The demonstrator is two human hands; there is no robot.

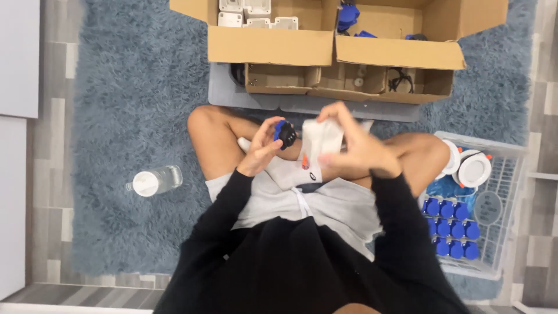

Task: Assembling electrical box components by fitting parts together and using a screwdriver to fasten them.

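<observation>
Down on the shaggy blue-grey rug (128,99), legs crossed, and both hands are up over the lap. The left hand (263,150) has its grip pinched on a small black-and-blue part (285,134), fingers curled about it, holding it just beside the other hand's load. The right hand (354,148) is clamped on a white boxy piece (321,139), fingers pressed over its top and side (motion blur smears the fingertips, so the exact hold is hard to read). The two pieces sit close together, nearly touching, in mid-air above the knees.

Ahead, two open cardboard boxes (273,45): the left one shows white boxy pieces (256,14), the right one a few blue parts (347,14). Smaller open cartons (282,78) sit below them on a grey tray (232,99).

Off to the person's right, a clear wire-look basket (511,174) holds rows of blue caps (450,229) and two round white fittings (474,168). To the left, a clear bottle (154,181) lies on the rug.
</observation>
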